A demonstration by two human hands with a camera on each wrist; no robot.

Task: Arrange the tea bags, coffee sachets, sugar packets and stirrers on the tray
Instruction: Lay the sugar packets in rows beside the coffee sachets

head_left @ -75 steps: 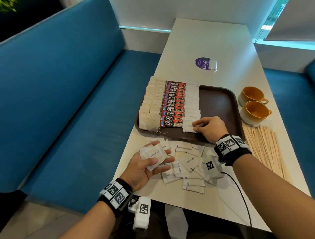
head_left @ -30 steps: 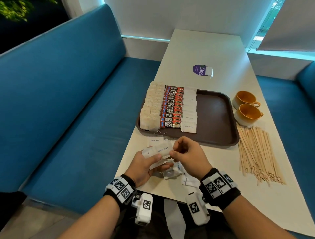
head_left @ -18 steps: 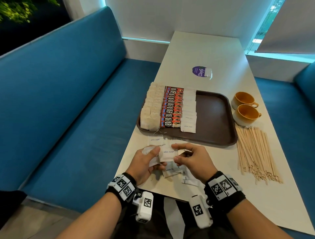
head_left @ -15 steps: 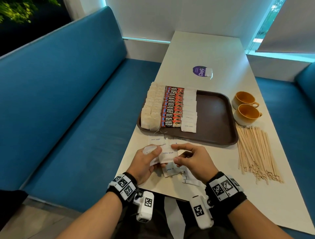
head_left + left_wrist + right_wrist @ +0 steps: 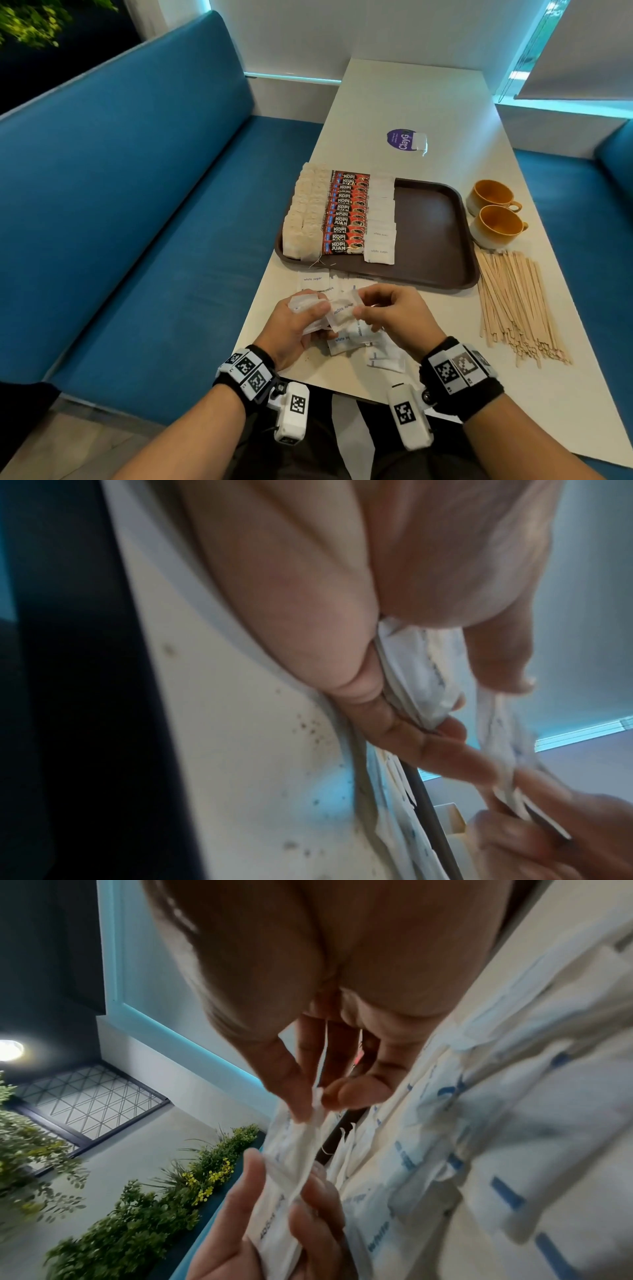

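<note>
Near the table's front edge my left hand point(image 5: 301, 318) grips a small stack of white sugar packets point(image 5: 310, 306). My right hand point(image 5: 387, 311) pinches one sugar packet point(image 5: 340, 310) at the edge of that stack, thumb against fingers point(image 5: 301, 1093). More loose sugar packets point(image 5: 363, 339) lie under and around both hands. The brown tray point(image 5: 431, 233) beyond holds rows of tea bags point(image 5: 305, 219), red coffee sachets point(image 5: 347, 219) and sugar packets point(image 5: 380, 226); its right half is bare. Wooden stirrers point(image 5: 517, 305) lie in a heap to the tray's right.
Two orange cups point(image 5: 496, 212) stand right of the tray, behind the stirrers. A purple round sticker point(image 5: 402, 138) sits further back on the table. Blue bench seats point(image 5: 137, 192) flank the table on both sides.
My right hand left the tray's sugar row and came back to the left hand's stack. It now pinches one packet there. The left hand stayed near the front edge.
</note>
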